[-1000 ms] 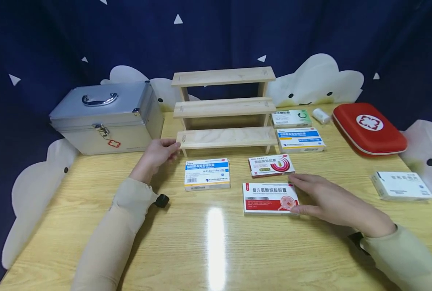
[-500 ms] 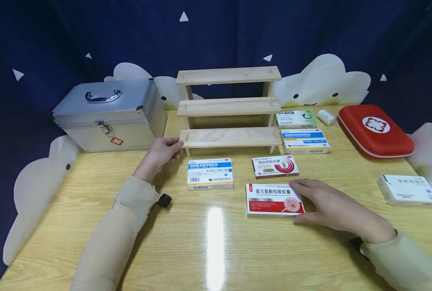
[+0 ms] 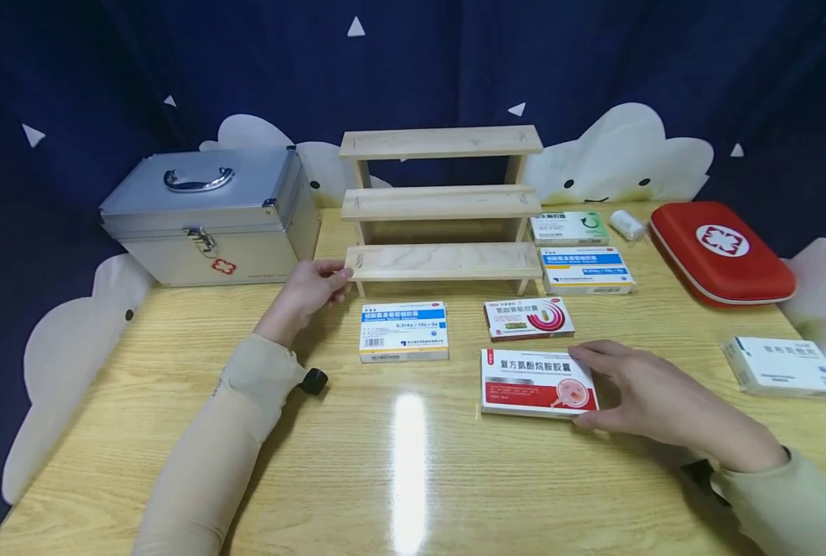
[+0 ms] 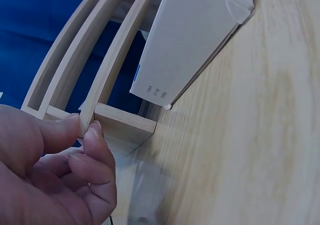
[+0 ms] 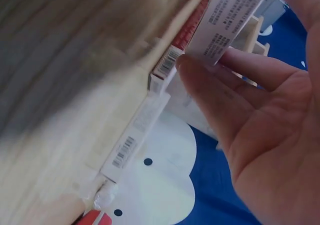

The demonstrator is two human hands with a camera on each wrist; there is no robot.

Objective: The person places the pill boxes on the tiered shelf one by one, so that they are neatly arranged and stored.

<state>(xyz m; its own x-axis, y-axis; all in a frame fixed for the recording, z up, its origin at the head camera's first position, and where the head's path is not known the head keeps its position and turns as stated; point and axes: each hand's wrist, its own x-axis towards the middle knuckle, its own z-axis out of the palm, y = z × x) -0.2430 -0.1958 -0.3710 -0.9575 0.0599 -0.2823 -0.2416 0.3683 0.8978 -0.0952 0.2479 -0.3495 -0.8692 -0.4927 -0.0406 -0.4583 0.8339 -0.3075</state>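
Note:
My left hand pinches the left end of the lowest step of a three-tier wooden shelf; the left wrist view shows thumb and fingers on the step's end. On the right, my right hand grips the right end of a white-and-red capsule box, thumb at its near edge and fingers at its far edge. The right wrist view shows that box's printed side between my fingers and thumb. Behind it lies a smaller white box with red rings, and a blue-and-white medicine box lies before the shelf.
A silver metal case stands back left. Right of the shelf lie another blue-and-white box, a green-and-white box and a small white roll. Farther right are a red zip case and a white box.
My right hand has closed on the end of the white-and-red capsule box, which has shifted slightly right with it. My left hand stays at the shelf. The head view has turned a little.

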